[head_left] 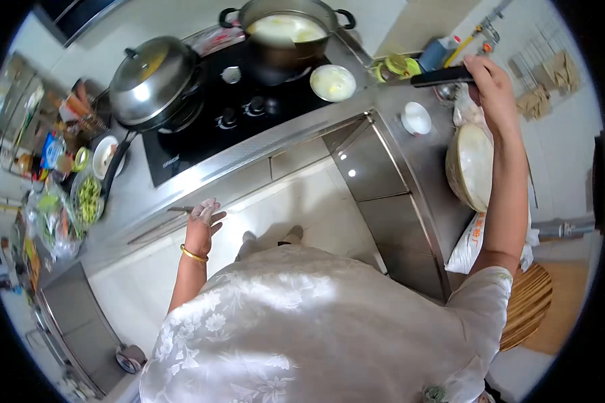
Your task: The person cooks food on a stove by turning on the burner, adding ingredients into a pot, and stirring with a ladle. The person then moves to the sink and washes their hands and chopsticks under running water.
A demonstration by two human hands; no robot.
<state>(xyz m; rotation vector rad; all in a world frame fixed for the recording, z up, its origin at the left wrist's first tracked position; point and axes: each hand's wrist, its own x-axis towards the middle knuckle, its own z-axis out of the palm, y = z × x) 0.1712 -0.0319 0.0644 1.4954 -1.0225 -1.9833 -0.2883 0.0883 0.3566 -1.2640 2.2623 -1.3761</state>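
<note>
My right hand [494, 87] is raised over the right-hand counter, its fingers closed around a long black bar-like handle [442, 76] that points left. Whatever the handle belongs to cannot be made out. Just below it are a small white bowl [417, 118] and a large bowl [476, 168] with pale contents. My left hand [202, 227] hangs in front of the counter edge, fingers apart, with whitish residue on them and nothing held. A gold bangle [194, 254] circles that wrist.
On the black stove [202, 144] stand a lidded wok [151, 84] and a large pot [296, 50] with whitish contents. A pale-filled bowl [333, 83] sits by the pot. Greens in a container [89, 198] and plastic bags [57, 228] crowd the left. A round wooden board [528, 305] leans at right.
</note>
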